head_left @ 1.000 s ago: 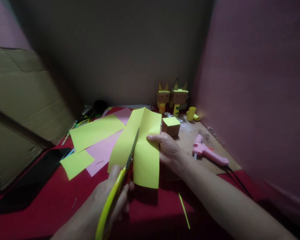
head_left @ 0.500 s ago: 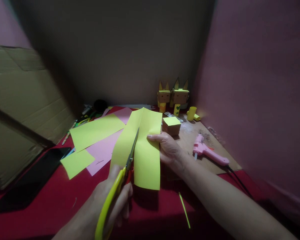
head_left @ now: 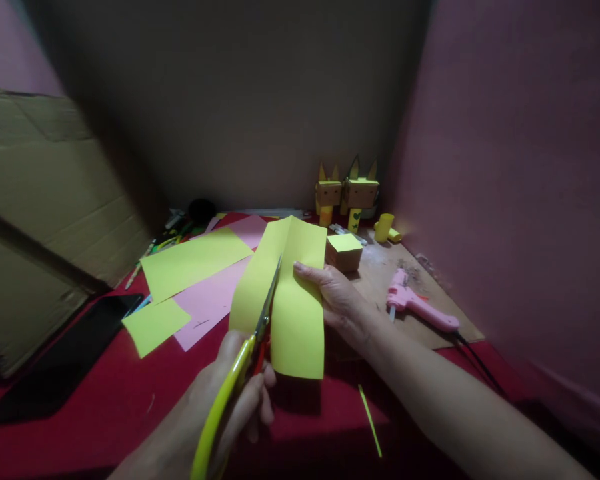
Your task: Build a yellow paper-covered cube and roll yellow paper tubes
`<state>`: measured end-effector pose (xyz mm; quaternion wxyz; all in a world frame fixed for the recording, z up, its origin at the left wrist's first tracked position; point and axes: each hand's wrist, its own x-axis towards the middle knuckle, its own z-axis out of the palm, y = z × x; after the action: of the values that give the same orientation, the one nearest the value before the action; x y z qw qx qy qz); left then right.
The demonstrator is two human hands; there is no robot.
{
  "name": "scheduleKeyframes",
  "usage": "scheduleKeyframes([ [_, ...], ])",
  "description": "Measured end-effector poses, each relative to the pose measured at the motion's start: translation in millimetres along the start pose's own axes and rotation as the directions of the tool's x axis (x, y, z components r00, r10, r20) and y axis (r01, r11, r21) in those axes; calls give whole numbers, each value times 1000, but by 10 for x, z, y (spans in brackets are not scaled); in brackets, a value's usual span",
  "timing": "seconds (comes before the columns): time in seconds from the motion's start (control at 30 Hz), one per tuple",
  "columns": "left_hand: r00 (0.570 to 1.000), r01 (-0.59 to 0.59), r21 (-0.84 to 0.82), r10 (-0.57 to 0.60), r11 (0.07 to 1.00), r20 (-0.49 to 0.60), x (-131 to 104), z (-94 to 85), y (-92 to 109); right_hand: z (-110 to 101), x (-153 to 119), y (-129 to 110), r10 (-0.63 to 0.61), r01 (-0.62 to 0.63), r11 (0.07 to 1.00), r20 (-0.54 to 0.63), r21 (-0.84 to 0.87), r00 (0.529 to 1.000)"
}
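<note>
While holding one yellow sheet of paper (head_left: 300, 320) in the right hand (head_left: 344, 297), works one pair of yellow-handled scissors (head_left: 239, 363) with the left hand (head_left: 209, 375), fingers curled round the handles. Points the blades far and slightly right, inside one slit dividing the sheet's near part into two flaps. Pinches the right flap at its right edge, thumb flat on top, other fingers behind. Reaches in from both near corners, right forearm long and slanting, left wrist low.

Near right, on red cloth (head_left: 173, 427): one thin yellow strip (head_left: 370, 420). To the left: two loose yellow sheets (head_left: 195, 260), one large, one small; pink paper (head_left: 205, 305) beneath, number of sheets impossible to tell; one flat black slab (head_left: 65, 360) farther left. To the right, on one brown board (head_left: 370, 277): one cardboard cube (head_left: 345, 259) with a yellow top and one pink glue gun (head_left: 420, 309). Far right: two yellow cylinders (head_left: 384, 228) and two box-headed cardboard figures (head_left: 362, 195), each with two pointed ears.
</note>
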<state>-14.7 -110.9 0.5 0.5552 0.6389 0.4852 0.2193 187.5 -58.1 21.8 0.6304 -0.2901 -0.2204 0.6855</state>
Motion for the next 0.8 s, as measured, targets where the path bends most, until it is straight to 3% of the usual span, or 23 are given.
scheduleKeyframes([
  [0.3, 998, -44, 75, 48, 996, -51, -2, 81, 140, -20, -12, 73, 25, -24, 1000, 43, -18, 999],
  [0.5, 985, 55, 129, -33, 990, -166, 14, 154, 298, -18, -5, 70, 31, -30, 999, 62, -12, 998],
  [0.8, 996, 4, 201, 14, 980, -85, -9, 114, 211, -27, 6, 74, 30, -28, 999, 49, -36, 998],
])
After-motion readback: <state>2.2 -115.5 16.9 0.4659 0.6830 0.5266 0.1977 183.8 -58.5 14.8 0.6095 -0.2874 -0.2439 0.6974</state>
